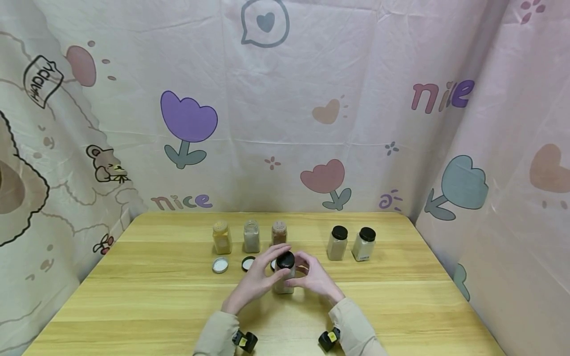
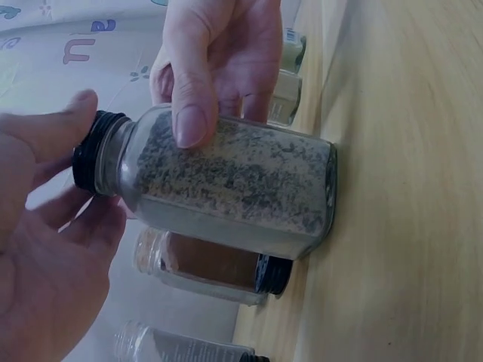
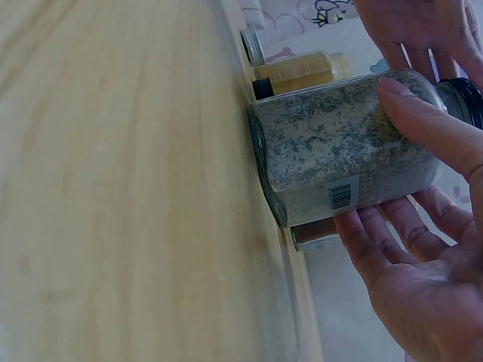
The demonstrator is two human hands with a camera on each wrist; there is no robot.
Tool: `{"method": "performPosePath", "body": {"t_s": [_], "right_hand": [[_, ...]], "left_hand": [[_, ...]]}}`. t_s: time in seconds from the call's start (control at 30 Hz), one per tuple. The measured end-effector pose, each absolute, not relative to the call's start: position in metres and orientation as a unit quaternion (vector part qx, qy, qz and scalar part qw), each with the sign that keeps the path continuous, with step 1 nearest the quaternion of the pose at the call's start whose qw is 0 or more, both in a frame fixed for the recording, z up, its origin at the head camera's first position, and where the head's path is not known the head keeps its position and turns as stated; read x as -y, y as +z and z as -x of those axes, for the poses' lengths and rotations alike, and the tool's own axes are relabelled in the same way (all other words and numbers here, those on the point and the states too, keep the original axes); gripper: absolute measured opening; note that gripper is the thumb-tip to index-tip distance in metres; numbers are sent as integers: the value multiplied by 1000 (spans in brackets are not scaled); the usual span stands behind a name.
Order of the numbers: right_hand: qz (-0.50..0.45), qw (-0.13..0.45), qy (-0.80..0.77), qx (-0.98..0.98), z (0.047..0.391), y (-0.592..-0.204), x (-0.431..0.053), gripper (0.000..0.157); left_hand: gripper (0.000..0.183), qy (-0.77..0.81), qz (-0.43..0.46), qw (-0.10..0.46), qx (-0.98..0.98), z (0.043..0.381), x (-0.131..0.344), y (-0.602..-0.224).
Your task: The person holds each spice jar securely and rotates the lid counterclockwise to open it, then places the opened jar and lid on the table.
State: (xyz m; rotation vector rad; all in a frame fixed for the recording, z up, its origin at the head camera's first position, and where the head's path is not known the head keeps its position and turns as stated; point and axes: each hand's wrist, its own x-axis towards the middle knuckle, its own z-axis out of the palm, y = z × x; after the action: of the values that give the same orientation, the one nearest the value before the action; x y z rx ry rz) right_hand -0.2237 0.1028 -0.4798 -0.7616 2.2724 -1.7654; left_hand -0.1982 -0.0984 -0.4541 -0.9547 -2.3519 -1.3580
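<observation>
A clear square spice jar [image 2: 234, 188] with grey-speckled contents and a black cap [image 1: 285, 260] stands on the wooden table in front of me. My left hand [image 1: 256, 279] holds the cap, its thumb on one side and fingers on the other in the left wrist view. Lower down, my right hand [image 1: 317, 278] grips the glass body, with the thumb [image 3: 423, 124] on one face and fingers beneath the opposite side. A barcode label [image 3: 343, 194] shows on the jar in the right wrist view.
Behind stand uncapped jars: one yellow [image 1: 222, 240], one pale grey [image 1: 251, 240], one reddish-brown [image 1: 279, 233]. Lids lie before them, one white-faced [image 1: 220, 265], another black-rimmed [image 1: 248, 263], a third partly hidden. Two black-capped jars [image 1: 337, 245] [image 1: 364, 245] stand back right. Printed cloth [image 1: 267, 173] surrounds the table.
</observation>
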Motion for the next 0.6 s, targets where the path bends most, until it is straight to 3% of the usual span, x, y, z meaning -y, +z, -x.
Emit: {"method": "performPosePath", "body": {"t_s": [0.2,0.47,0.6], "right_hand": [[256,80,-589,-763,224,-480,-103,54],[257,78,-590,-762,224,-480,-103,53],[254,80,-593,-760,224,-480,-103,52]], "left_hand": [[45,-471,347,102,805,199,102,-455],[47,-467,310,168,811,197,94,-453],[48,-467,289,177,817,196,91,-452]]}}
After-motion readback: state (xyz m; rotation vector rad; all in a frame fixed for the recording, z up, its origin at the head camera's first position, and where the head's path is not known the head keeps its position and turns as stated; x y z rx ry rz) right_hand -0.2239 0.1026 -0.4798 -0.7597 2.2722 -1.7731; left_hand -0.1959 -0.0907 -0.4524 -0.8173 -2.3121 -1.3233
